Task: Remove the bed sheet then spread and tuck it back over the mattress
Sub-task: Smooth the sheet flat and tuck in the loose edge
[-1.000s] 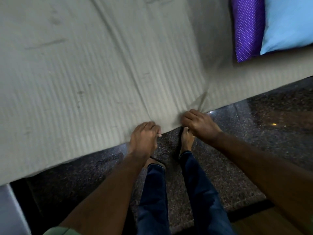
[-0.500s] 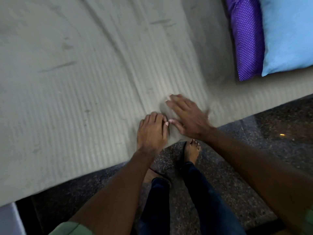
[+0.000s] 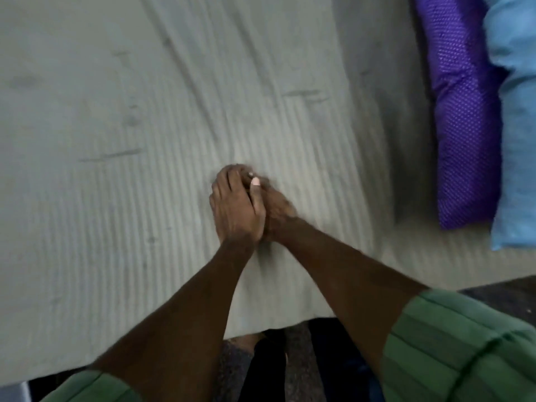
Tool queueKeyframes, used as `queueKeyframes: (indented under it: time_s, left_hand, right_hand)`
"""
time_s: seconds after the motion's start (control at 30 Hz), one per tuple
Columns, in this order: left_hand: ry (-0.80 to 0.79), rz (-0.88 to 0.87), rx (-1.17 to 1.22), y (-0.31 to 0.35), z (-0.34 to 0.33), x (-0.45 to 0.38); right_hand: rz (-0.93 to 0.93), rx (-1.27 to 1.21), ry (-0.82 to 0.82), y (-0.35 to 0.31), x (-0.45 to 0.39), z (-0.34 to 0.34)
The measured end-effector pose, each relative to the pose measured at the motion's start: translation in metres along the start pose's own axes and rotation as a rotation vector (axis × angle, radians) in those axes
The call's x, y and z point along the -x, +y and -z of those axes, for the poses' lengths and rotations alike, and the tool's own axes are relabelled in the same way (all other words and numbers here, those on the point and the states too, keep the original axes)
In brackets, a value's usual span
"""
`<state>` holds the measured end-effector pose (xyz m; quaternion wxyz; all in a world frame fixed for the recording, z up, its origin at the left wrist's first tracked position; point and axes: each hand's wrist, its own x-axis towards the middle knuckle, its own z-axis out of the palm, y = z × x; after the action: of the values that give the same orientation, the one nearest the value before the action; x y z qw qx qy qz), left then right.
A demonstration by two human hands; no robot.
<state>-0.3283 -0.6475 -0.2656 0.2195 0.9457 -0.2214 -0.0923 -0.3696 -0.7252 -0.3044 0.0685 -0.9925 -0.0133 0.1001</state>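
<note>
Your green sleeves (image 3: 464, 343) frame the near edge, then your left hand (image 3: 236, 206) lies over your right hand (image 3: 277, 211), both pressed on the grey bed sheet (image 3: 130, 198), fingers together; can't tell if they're pinching. Sheet looks spread but creased, tucking probably left; purple pillow (image 3: 461, 111) and blue pillow (image 3: 516, 140) sit farther back

Grey, seemingly ribbed bed sheet (image 3: 145, 198); purple dotted pillow (image 3: 464, 111); light blue pillow (image 3: 519, 140).
</note>
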Motion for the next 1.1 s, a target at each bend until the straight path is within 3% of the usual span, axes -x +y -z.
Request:
queueKeyframes:
  time_s: [0.07, 0.23, 0.4, 0.47, 0.53, 0.6, 0.67, 0.73, 0.83, 0.93, 1.0, 1.1]
  left_hand:
    - [-0.026, -0.040, -0.050, 0.009, -0.011, -0.025]
    - [-0.084, -0.107, -0.103, 0.035, -0.034, -0.085]
    - [-0.065, -0.091, -0.033, 0.061, -0.044, -0.117]
    - [-0.014, -0.041, 0.004, 0.068, -0.046, -0.125]
    - [0.074, 0.104, 0.049, 0.065, -0.045, -0.130]
    - [0.111, 0.235, 0.067, 0.052, -0.040, -0.134]
    - [0.060, 0.173, -0.007, 0.033, -0.036, -0.134]
    - [-0.006, 0.057, -0.119, 0.020, -0.030, -0.133]
    - [-0.015, 0.009, -0.203, 0.017, -0.022, -0.138]
    - [0.005, -0.053, -0.186, 0.014, -0.016, -0.162]
    - [0.001, -0.098, -0.136, 0.017, -0.017, -0.189]
    - [0.064, -0.038, -0.042, 0.024, -0.024, -0.235]
  right_hand:
    - [0.003, -0.052, 0.063, 0.048, -0.010, -0.004]
    - [-0.422, -0.054, 0.214, 0.171, 0.008, 0.017]
    - [-0.762, -0.157, 0.320, 0.144, -0.029, 0.033]
    - [-0.648, -0.224, 0.282, 0.121, -0.047, 0.036]
    - [-0.386, -0.309, 0.197, 0.104, -0.062, 0.032]
    - [-0.134, -0.168, 0.147, 0.111, -0.071, 0.028]
    - [0.004, -0.073, 0.147, 0.147, -0.077, 0.028]
    - [-0.094, -0.016, 0.193, 0.195, -0.080, 0.031]
    - [-0.529, -0.038, 0.301, 0.254, -0.079, 0.040]
    - [-0.735, -0.065, 0.356, 0.244, -0.105, 0.048]
    - [-0.637, -0.114, 0.393, 0.214, -0.130, 0.054]
    - [-0.183, -0.165, 0.263, 0.166, -0.168, 0.049]
